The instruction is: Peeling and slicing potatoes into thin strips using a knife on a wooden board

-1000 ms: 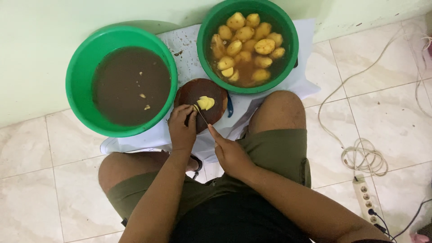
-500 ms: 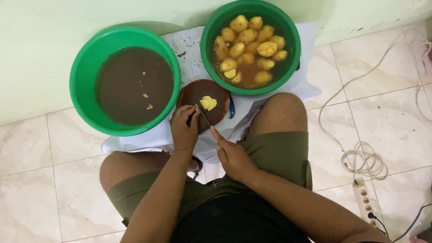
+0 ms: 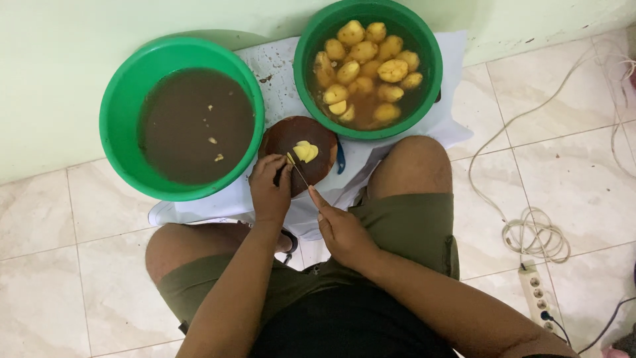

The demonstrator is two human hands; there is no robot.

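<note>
A round dark wooden board (image 3: 283, 136) lies on the floor between two green bowls, with pale yellow potato slices (image 3: 306, 152) on it. My left hand (image 3: 268, 190) rests on the board's near edge and pinches a small potato piece (image 3: 289, 159). My right hand (image 3: 342, 230) is just behind it, fingers closed on a thin knife (image 3: 302, 176) whose blade points toward the slices. The right bowl (image 3: 432, 79) holds several peeled yellow potatoes (image 3: 368, 66) in brownish water. The left bowl (image 3: 114, 126) holds murky brown water with a few floating bits.
A white sheet (image 3: 278, 66) lies under the bowls against the pale green wall. A blue handle (image 3: 340, 158) pokes out beside the board. A coiled white cable (image 3: 536, 233) and a power strip (image 3: 538, 295) lie on the tiles at right. My bare knees flank the board.
Both hands stay at the board's near edge. The knife has shifted only slightly over the potato piece. The bowls have not moved.
</note>
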